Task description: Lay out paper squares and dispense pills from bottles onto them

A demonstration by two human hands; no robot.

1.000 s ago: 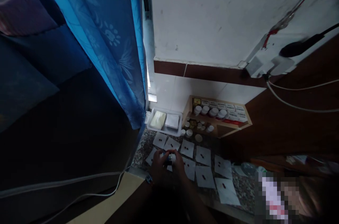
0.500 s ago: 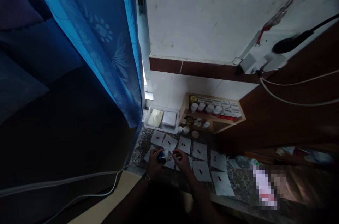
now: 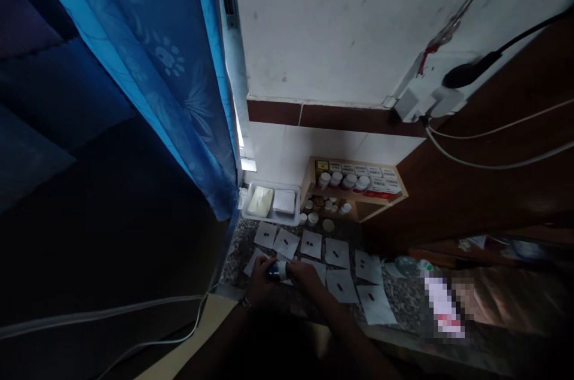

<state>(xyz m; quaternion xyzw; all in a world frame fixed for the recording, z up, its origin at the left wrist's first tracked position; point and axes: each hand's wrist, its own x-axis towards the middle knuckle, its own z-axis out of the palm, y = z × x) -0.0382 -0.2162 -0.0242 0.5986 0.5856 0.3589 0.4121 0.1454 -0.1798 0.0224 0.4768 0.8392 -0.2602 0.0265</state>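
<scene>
My left hand [image 3: 260, 279] is wrapped round a small dark blue pill bottle [image 3: 272, 271], which lies tilted on its side in the grip with its white end [image 3: 282, 270] to the right. My right hand [image 3: 302, 275] is closed against that white end; its fingertips are partly hidden, so whether a separate cap is in them is unclear. Beneath and around both hands are white paper squares in rows, such as one paper square [image 3: 337, 248] behind and another [image 3: 375, 308] to the right. Small dark pills [image 3: 309, 243] rest on several of them.
A clear plastic tray [image 3: 270, 219] with a yellowish pack and white papers stands at the back left. Beside it a wooden shelf [image 3: 385, 203] holds boxes and white-capped bottles. A round lid [image 3: 328, 225] lies before it. A clear bottle [image 3: 406, 266] lies right; a blue curtain [image 3: 179, 99] hangs left.
My right hand has moved left from just beside the bottle's mouth and now closes on its white end. The bottle has tipped slightly lower. The view has shifted a little.
</scene>
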